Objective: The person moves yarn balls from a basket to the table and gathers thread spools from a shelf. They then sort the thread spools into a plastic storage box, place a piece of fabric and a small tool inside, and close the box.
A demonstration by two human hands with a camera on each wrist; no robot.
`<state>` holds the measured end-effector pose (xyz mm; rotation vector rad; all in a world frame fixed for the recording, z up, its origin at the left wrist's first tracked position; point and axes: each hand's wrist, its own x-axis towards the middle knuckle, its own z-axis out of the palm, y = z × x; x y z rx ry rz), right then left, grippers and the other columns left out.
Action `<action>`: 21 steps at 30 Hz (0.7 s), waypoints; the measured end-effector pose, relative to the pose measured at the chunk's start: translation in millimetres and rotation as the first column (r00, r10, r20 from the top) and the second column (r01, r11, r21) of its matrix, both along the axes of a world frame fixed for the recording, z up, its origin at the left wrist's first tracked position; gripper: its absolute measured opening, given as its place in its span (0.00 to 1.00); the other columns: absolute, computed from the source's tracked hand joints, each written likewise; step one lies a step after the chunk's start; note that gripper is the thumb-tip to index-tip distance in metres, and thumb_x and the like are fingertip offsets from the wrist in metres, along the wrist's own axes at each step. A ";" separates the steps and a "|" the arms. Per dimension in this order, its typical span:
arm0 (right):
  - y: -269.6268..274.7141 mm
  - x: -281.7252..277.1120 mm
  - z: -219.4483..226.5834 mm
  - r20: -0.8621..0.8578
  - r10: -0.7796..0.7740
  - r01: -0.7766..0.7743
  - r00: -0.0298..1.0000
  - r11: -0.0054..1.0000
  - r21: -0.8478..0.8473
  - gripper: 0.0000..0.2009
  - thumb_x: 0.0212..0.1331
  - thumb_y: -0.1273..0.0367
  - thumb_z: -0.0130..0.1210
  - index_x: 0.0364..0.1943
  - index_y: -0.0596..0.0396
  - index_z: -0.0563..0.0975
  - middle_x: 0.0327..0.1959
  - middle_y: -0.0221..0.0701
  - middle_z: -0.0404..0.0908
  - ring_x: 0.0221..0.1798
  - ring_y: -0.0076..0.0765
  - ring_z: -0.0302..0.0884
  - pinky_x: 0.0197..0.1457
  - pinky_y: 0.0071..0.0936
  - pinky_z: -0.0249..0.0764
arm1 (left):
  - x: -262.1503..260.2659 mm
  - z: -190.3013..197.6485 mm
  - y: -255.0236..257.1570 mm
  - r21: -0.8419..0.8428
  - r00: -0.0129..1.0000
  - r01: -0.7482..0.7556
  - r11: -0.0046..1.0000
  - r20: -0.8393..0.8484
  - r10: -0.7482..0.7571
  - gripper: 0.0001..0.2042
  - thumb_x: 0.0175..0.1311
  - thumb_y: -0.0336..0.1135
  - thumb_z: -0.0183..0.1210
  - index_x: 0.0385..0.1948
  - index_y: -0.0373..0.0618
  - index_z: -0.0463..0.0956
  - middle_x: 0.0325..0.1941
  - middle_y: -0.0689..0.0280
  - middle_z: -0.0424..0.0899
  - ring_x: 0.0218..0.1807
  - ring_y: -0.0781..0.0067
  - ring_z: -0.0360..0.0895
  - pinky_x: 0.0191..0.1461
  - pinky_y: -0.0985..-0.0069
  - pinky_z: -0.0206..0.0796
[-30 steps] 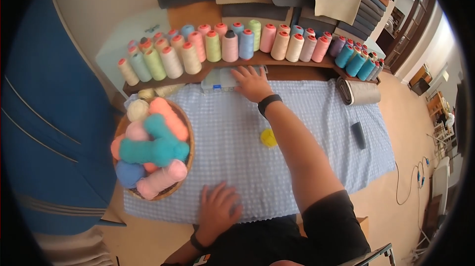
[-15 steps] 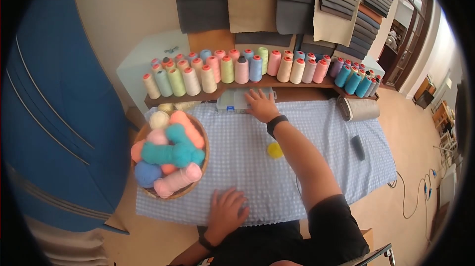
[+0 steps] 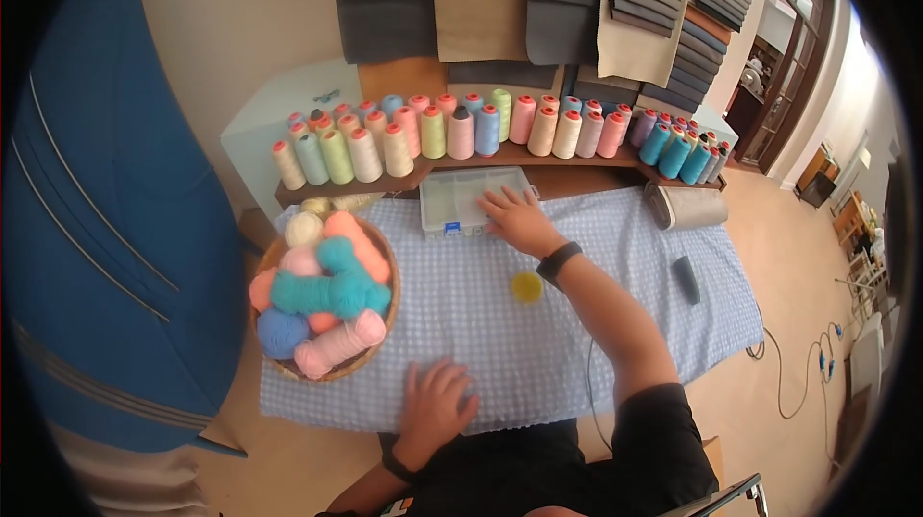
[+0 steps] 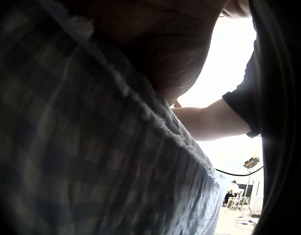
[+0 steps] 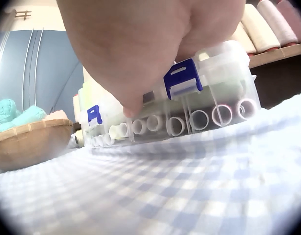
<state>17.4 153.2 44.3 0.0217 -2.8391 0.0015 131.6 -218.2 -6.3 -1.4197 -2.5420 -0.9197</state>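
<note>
The clear plastic box [image 3: 450,202] lies at the far side of the tabletop, on the checked cloth [image 3: 471,339], just in front of the wooden shelf [image 3: 529,161]. Its lid is closed, with blue latches [image 5: 184,81] along the side facing you, and the right wrist view shows small round spools [image 5: 199,120] inside. Your right hand [image 3: 520,221] is unclenched, its fingers spread over the right part of the lid and touching it.

Nearer you is a yellow disc [image 3: 526,286], well apart from the box. To the left, the round basket [image 3: 393,310] holds teal, pink, orange, blue and cream yarn [image 3: 332,288]. Your left hand [image 3: 436,406] rests by the cloth's near edge, fingers spread, grasping nothing. To the right lie a dark grey object [image 3: 686,280] and, farther back, a grey fabric roll [image 3: 687,207]. Thread cones [image 3: 433,133] stand along the shelf.
</note>
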 end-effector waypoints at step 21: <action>7.0 42.4 30.6 -0.301 -0.014 -0.080 0.954 0.952 -0.297 0.17 0.71 0.63 0.63 0.62 0.44 0.81 0.64 0.26 0.86 0.71 0.39 0.79 0.84 0.65 0.55 | 1.7 -0.9 0.0 -0.003 1.000 -0.007 1.000 -0.025 0.007 0.14 0.65 0.44 0.68 0.48 0.51 0.85 0.62 0.70 0.84 0.74 0.59 0.74 0.80 0.32 0.49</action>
